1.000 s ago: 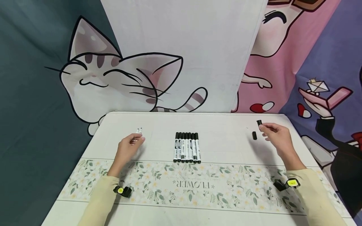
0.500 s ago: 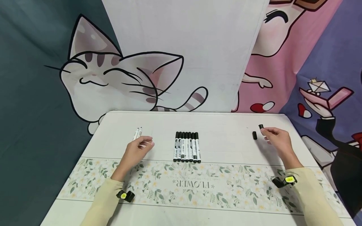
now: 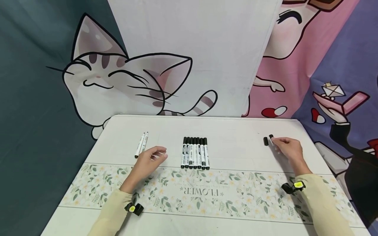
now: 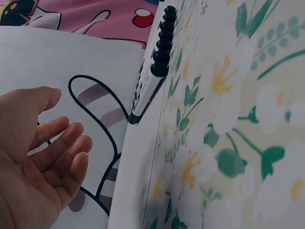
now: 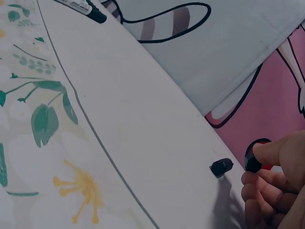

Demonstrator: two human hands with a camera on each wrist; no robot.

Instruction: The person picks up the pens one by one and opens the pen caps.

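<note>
My right hand (image 3: 287,150) pinches a black marker cap (image 3: 271,136) between thumb and fingers at the right of the table. Just left of it a second black cap (image 3: 265,141) lies on the white surface; the right wrist view shows the held cap (image 5: 253,156) beside the lying cap (image 5: 221,167). My left hand (image 3: 150,162) holds nothing, its fingers loosely bent, between two groups of markers. Behind it two uncapped white markers (image 3: 140,146) lie side by side with dark tips pointing away, one partly covered by the hand. In the left wrist view the left hand (image 4: 47,162) has a bare palm.
A row of several capped black-and-white markers (image 3: 195,153) lies in the middle of the table. A floral band (image 3: 206,193) with printed lettering crosses the table in front of them. Behind the table's far edge hangs a curtain (image 3: 189,82) with cartoon animals.
My left hand has let go of the white markers and drawn back to the right, leaving them on the table. My right hand has lowered the held cap toward the table beside the other cap.
</note>
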